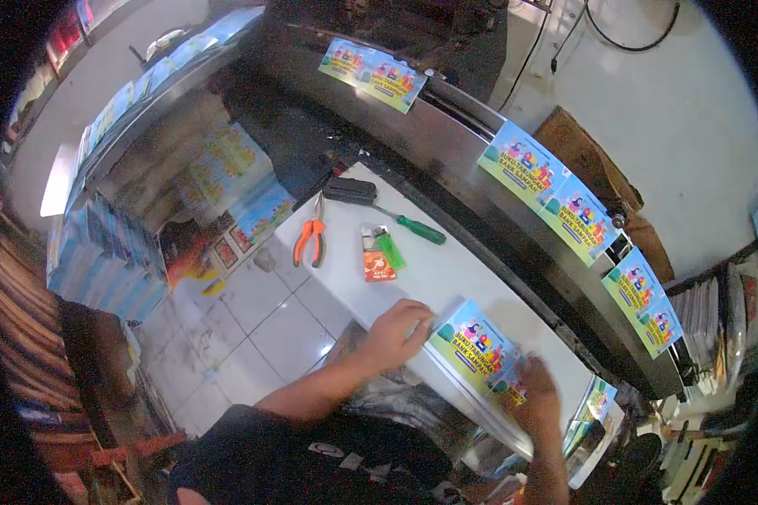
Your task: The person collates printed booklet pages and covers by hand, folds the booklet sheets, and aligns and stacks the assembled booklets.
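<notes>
Toward half past four on the white tabletop point(440, 276) lie the printed covers point(477, 338). Your left hand point(400, 330), half curled, sits at their nine-o'clock edge; your right hand point(537, 389) bends over their four-o'clock end. Blur hides whether either hand grips them. From the covers, orange-handled pliers point(310, 237) lie at ten o'clock, a green-handled screwdriver point(421, 229) at eleven.

Printing workshop, matching printed covers point(477, 338) on table point(429, 273) and long metal machine point(446, 156), pliers point(310, 234), screwdriver point(419, 229)

Glossy, pale floor tiles point(282, 324) spread beside a white table point(434, 273).
</notes>
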A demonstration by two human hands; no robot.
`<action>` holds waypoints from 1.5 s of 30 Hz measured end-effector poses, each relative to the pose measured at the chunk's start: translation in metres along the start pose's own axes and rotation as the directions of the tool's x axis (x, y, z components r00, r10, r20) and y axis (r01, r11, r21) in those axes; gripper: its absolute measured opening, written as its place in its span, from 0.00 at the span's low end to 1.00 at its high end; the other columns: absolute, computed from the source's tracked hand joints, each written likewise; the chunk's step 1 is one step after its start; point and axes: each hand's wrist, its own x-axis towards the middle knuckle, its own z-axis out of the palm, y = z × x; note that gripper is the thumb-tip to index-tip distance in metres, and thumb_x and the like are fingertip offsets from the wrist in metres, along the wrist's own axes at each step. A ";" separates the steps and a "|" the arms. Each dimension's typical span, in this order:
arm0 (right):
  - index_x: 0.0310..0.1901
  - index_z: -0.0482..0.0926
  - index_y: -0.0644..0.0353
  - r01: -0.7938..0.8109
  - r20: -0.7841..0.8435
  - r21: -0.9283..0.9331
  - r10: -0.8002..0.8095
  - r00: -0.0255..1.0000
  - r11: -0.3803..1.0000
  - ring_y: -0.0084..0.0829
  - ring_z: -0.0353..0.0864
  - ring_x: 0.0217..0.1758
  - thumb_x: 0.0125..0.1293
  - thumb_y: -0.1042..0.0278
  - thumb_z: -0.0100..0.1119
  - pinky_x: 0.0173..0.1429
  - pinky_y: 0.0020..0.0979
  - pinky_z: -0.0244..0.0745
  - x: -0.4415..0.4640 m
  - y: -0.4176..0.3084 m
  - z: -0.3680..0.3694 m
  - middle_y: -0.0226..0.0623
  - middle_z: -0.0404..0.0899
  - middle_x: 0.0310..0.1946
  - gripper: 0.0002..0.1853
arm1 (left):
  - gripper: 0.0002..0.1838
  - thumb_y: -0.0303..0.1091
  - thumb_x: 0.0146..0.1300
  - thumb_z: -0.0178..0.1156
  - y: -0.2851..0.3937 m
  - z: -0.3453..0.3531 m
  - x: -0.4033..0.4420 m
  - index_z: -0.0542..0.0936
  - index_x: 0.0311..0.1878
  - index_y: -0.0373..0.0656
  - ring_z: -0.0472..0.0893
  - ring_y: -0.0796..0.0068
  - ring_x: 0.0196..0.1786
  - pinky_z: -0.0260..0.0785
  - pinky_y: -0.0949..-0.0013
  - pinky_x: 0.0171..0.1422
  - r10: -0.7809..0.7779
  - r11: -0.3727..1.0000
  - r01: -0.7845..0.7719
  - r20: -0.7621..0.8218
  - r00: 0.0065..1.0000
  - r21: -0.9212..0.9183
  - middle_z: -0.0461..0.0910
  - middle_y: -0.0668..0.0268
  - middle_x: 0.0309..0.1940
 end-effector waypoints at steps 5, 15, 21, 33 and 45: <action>0.62 0.72 0.57 0.014 0.069 0.069 -0.018 0.997 0.998 0.47 0.63 0.72 0.50 0.54 0.73 0.71 0.43 0.63 -0.027 -0.026 0.017 0.46 0.66 0.68 0.37 | 0.09 0.29 0.62 0.59 0.001 -0.003 -0.001 0.79 0.44 0.37 0.80 0.54 0.48 0.73 0.59 0.53 0.011 0.998 -0.012 -0.006 1.000 -0.055 0.79 0.53 0.44; 0.45 0.81 0.65 -0.205 -0.179 0.209 0.243 0.953 0.956 0.45 0.83 0.37 0.65 0.63 0.57 0.42 0.37 0.75 -0.007 0.062 -0.039 0.50 0.83 0.34 0.14 | 0.08 0.29 0.62 0.60 0.003 -0.002 0.000 0.79 0.44 0.38 0.81 0.55 0.47 0.74 0.61 0.53 0.023 1.000 -0.023 -0.025 0.999 -0.006 0.80 0.54 0.44; 0.63 0.73 0.62 -0.330 -0.876 -0.018 0.144 0.460 0.944 0.38 0.77 0.62 0.70 0.76 0.46 0.65 0.35 0.70 0.015 0.161 -0.148 0.42 0.77 0.60 0.21 | 0.08 0.28 0.62 0.60 0.006 -0.001 0.000 0.80 0.43 0.37 0.81 0.56 0.46 0.74 0.62 0.52 0.030 1.000 -0.029 -0.041 0.999 0.004 0.80 0.55 0.43; 0.49 0.80 0.61 -0.338 -0.603 -0.088 0.220 0.767 0.937 0.51 0.77 0.53 0.58 0.78 0.50 0.57 0.45 0.73 0.021 0.209 -0.039 0.51 0.79 0.50 0.18 | 0.09 0.30 0.62 0.60 -0.005 -0.001 -0.002 0.80 0.43 0.38 0.81 0.55 0.46 0.74 0.61 0.52 0.025 0.998 -0.026 0.023 0.999 0.057 0.80 0.54 0.43; 0.62 0.71 0.56 0.154 -0.059 -0.029 -0.155 0.986 0.988 0.42 0.74 0.64 0.53 0.48 0.70 0.67 0.43 0.70 -0.029 -0.024 0.027 0.45 0.74 0.61 0.37 | 0.09 0.24 0.59 0.61 0.000 0.001 0.000 0.80 0.44 0.38 0.81 0.55 0.45 0.74 0.62 0.51 0.048 0.998 -0.046 -0.047 0.998 0.033 0.80 0.53 0.42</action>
